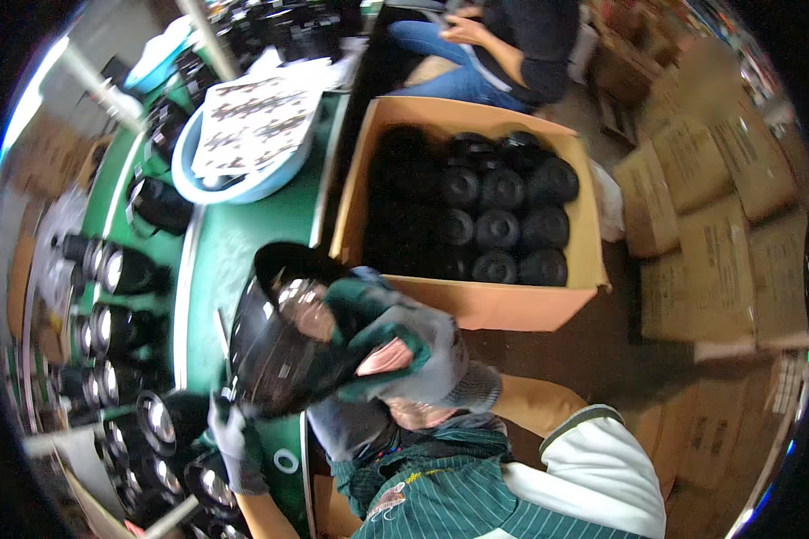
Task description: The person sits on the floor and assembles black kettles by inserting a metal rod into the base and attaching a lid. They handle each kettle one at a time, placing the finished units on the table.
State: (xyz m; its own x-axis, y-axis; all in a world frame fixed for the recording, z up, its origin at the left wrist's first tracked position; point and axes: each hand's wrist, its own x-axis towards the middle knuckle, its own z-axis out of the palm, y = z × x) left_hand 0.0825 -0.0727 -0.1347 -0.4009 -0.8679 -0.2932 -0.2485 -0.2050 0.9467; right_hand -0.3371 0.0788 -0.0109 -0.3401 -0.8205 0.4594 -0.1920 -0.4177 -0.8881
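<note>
A glossy black dome-shaped shell (274, 364), open at one end, is tilted over the green bench. My right hand (404, 346), in a grey and green glove, grips it from the right with its fingers at the opening. A pinkish, shiny patch shows inside the mouth. Below the shell's lower left side is my left hand (232, 445), gloved in grey. Its fingers are drawn together near the shell's edge; what they hold is hidden. Just left of the shell stands a thin pale rod (222, 334); I cannot tell whether the left hand holds it.
An open cardboard box (485, 301) of round black parts stands ahead. On the green bench (229, 238) are a blue basin (184, 166) with printed sheets and a white ring (286, 461). Several black shiny units (121, 269) line the left. Cartons (701, 260) are stacked right; another person (521, 54) sits ahead.
</note>
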